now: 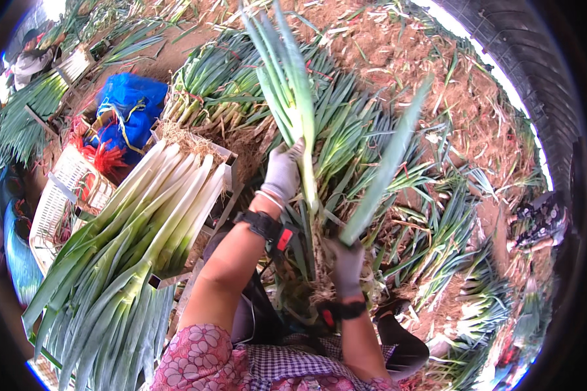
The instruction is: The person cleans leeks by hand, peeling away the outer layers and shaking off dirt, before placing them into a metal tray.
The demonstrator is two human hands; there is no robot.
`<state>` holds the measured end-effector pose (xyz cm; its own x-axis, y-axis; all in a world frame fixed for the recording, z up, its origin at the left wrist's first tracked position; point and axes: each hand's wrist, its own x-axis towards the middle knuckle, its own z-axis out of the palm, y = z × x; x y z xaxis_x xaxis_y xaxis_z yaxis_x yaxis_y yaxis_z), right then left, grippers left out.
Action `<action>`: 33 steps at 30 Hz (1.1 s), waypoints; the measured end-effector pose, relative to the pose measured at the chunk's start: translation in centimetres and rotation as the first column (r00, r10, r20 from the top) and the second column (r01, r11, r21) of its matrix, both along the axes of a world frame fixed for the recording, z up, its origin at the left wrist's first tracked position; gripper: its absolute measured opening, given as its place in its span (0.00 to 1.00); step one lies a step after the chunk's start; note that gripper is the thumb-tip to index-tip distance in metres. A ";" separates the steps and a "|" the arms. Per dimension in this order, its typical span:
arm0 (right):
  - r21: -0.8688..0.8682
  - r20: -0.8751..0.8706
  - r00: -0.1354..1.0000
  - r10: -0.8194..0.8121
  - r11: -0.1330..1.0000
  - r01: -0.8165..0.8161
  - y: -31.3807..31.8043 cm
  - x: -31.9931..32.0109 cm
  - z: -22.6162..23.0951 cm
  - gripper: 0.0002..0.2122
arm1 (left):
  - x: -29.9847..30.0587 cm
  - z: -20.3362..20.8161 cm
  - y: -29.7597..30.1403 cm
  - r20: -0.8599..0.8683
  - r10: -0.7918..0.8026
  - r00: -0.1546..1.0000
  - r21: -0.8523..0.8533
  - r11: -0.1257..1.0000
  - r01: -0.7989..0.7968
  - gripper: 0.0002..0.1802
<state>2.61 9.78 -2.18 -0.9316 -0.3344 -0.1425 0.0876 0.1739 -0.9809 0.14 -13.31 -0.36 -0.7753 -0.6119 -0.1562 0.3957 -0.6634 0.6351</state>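
My left hand (pixel 282 174), in a pale grey glove, is closed around the stalk of a long green onion (pixel 299 94). It stands nearly upright, its leaves pointing away from me and its roots hanging down near my lap. A single long green leaf (pixel 390 163) rises from my gloved right hand (pixel 346 266), whose fingers are closed at its lower end and partly hidden. To the left, a stack of green onions (pixel 179 202) with white stalks lies on a low stand, roots at the far end and leaves drooping toward me.
Beyond the stack are a white plastic crate (pixel 65 202), red netting (pixel 99 155) and a blue bag (pixel 129 107). Heaps of unsorted green onions (pixel 352 120) cover the ground ahead and to the right. Leaf scraps litter the brown soil (pixel 398 49). A dark curved wall (pixel 535 72) borders the far right.
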 end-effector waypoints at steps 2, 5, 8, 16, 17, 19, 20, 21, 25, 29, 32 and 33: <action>0.324 -0.044 0.997 0.065 0.945 -0.048 8.7 -0.7 -3.4 0.10 | 0.3 0.8 -0.5 -0.174 -0.143 0.974 0.085 0.983 0.160 0.21; 0.615 -0.189 0.968 0.167 0.788 -0.016 10.8 -1.3 -0.7 0.11 | 0.9 1.6 0.2 -0.347 -0.234 0.908 0.107 0.952 0.287 0.22; 0.395 -0.480 0.829 0.289 0.914 -0.091 4.4 -2.2 6.1 0.11 | 1.5 1.0 1.3 -0.435 -0.320 0.842 0.057 0.923 0.380 0.22; 0.725 -0.610 0.574 0.547 0.678 0.124 -5.4 -2.3 7.9 0.08 | 1.7 2.0 4.0 -0.215 -0.298 0.930 -0.077 0.955 0.288 0.21; 0.729 -0.605 0.575 0.550 0.673 0.123 -4.9 -2.8 7.0 0.08 | 1.8 2.3 4.4 -0.105 -0.283 0.953 -0.136 0.954 0.268 0.19; 0.450 -0.436 0.835 0.336 0.885 -0.121 -3.7 -4.4 5.9 0.09 | 2.0 3.4 4.8 -0.052 -0.252 0.966 -0.136 0.960 0.243 0.16; 0.270 -0.168 0.967 0.192 0.952 -0.142 -3.2 -4.4 5.6 0.09 | 2.1 3.4 4.8 -0.102 -0.249 0.963 -0.135 0.963 0.235 0.15; 0.263 -0.163 0.965 0.205 0.952 -0.158 -4.1 -3.8 6.0 0.09 | 2.4 3.1 4.0 -0.140 -0.231 0.963 -0.138 0.968 0.212 0.15; 0.355 -0.326 0.910 0.256 0.925 -0.133 -5.1 -1.8 8.3 0.09 | 2.5 3.5 4.4 -0.154 -0.185 0.971 -0.170 0.973 0.159 0.15; 0.502 -0.500 0.815 0.292 0.865 -0.002 -4.6 -2.7 6.8 0.08 | 2.9 3.0 5.0 -0.107 -0.195 0.975 -0.277 0.948 0.159 0.14; 0.360 -0.356 0.889 0.289 0.920 -0.155 -4.3 -2.4 7.4 0.10 | 3.3 2.9 4.1 -0.131 -0.202 0.971 -0.324 0.934 0.151 0.13; 0.362 -0.354 0.890 0.287 0.920 -0.152 -4.6 -1.9 7.8 0.10 | 3.5 3.0 4.3 -0.142 -0.218 0.966 -0.340 0.927 0.159 0.13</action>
